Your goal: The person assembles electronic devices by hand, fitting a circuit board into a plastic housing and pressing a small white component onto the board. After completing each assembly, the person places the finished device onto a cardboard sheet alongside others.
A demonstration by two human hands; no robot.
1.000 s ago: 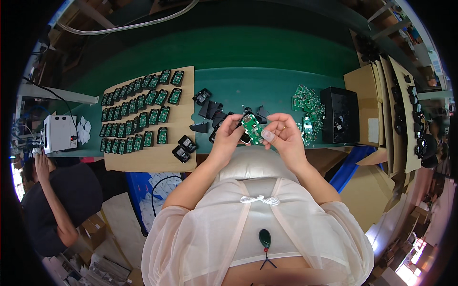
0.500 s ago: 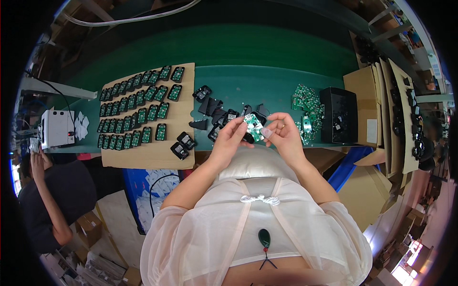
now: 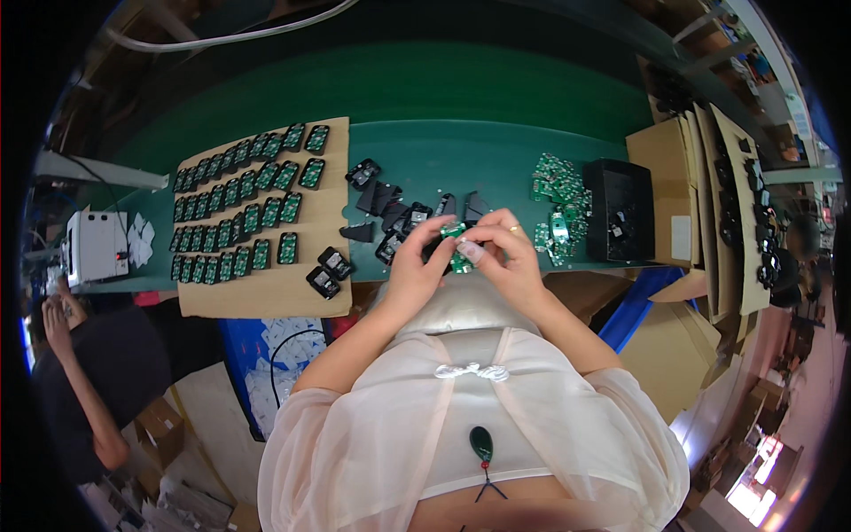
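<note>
My left hand (image 3: 420, 263) and my right hand (image 3: 508, 263) meet in front of my body at the table's near edge. Between their fingers is a green circuit board (image 3: 455, 230), partly covered by both hands. The right thumb presses on it, and the left fingers hold its other side. Just beyond and left of the hands lie loose black plastic housings (image 3: 389, 247) and curved black covers (image 3: 382, 197) in a jumble. Farther right, several small green circuit boards (image 3: 558, 182) lie in a heap.
A cardboard sheet (image 3: 266, 300) on the left bears rows of black housings with green boards (image 3: 289, 246). A black box (image 3: 614, 173) stands right of the heap, beside upright cardboard (image 3: 658, 146). At far left are a white machine (image 3: 96, 248) and another person's arm (image 3: 89, 390).
The board has turned between my hands and now shows less of its pale face. My hands have drawn closer together. The whole view has shifted slightly.
</note>
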